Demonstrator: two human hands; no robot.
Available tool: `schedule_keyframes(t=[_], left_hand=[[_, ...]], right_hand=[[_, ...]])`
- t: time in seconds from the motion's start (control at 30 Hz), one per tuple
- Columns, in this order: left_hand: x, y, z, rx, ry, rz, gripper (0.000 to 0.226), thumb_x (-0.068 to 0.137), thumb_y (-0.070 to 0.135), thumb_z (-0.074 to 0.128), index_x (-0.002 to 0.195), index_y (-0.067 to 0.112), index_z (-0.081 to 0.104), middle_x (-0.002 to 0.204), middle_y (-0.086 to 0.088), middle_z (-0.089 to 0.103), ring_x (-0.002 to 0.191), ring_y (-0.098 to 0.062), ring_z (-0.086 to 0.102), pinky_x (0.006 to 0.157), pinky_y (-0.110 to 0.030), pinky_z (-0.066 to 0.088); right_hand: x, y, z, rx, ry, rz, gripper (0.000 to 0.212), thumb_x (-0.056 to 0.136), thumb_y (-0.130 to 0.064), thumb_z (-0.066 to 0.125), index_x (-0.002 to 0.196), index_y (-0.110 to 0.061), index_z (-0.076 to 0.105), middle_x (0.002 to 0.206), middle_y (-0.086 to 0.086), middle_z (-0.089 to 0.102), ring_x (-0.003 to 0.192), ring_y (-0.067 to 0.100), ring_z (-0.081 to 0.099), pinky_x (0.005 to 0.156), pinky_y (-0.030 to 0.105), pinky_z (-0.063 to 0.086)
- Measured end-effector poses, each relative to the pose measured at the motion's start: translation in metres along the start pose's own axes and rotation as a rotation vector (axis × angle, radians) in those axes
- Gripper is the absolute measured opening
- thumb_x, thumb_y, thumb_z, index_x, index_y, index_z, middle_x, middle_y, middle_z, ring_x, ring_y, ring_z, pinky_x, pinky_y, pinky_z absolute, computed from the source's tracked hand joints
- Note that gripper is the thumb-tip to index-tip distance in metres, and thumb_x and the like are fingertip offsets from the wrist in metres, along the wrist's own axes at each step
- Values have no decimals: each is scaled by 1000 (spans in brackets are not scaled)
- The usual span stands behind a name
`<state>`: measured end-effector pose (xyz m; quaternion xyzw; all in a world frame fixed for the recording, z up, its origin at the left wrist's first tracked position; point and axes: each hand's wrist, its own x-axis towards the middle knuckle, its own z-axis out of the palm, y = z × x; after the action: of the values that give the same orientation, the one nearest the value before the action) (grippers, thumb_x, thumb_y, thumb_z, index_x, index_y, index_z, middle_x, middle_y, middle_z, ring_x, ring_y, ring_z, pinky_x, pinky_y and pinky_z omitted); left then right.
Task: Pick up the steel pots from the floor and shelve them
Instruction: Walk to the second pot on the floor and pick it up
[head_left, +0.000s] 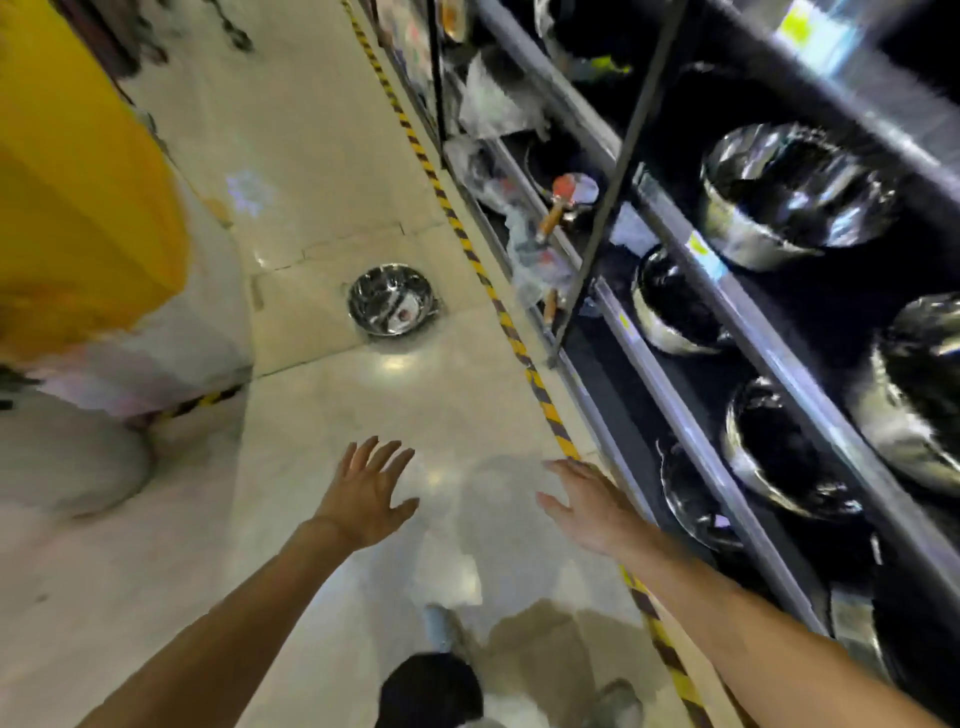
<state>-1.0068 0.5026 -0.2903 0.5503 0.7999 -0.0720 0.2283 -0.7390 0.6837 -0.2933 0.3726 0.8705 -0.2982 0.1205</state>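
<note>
One shiny steel pot (393, 299) sits mouth-up on the pale tiled floor ahead of me, near the striped tape line. My left hand (367, 493) is stretched forward, fingers spread, holding nothing, well short of the pot. My right hand (592, 504) is also open and empty, hovering near the tape by the shelf's lower edge. Several steel pots (789, 195) stand on the dark shelves (727, 462) at right.
Yellow-and-black tape (524, 358) runs along the shelf foot. Wrapped pans with wooden handles (558, 208) fill the farther shelf bay. A yellow and white display block (78, 182) bounds the aisle at left. My shoes (447, 631) show below.
</note>
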Motion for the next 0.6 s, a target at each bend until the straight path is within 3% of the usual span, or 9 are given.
schedule_keyframes(t=[0.13,0.2,0.37,0.6], left_hand=[[-24,-69,-58,-18,26,-91,100,68,76,6,154,26,20,163,-2,19,150,-31,10,121,-47,4],[-24,-101,-81,-30,50,-133,92,77,76,15,155,26,17,164,-2,16,150,-30,9,122,-46,4],[-7,-164,-126,-29,129,-170,82,86,70,26,155,27,15,164,-1,14,150,-28,9,121,-43,5],[63,-231,-168,-28,77,-194,74,94,60,38,155,27,13,165,-1,11,151,-28,7,121,-43,7]], right_hand=[[18,-76,-44,-54,-13,-45,67,95,-63,38,150,-25,38,155,-9,39,145,13,31,114,30,26],[35,-102,-59,-24,-12,-58,82,87,-76,27,150,-25,38,155,-8,40,145,13,31,115,28,25],[93,-149,-95,-9,-10,-72,59,99,-49,47,151,-23,38,155,-3,39,146,17,30,115,30,27],[216,-189,-139,-13,-35,-108,65,98,-50,49,153,-20,32,157,2,37,146,22,31,117,37,29]])
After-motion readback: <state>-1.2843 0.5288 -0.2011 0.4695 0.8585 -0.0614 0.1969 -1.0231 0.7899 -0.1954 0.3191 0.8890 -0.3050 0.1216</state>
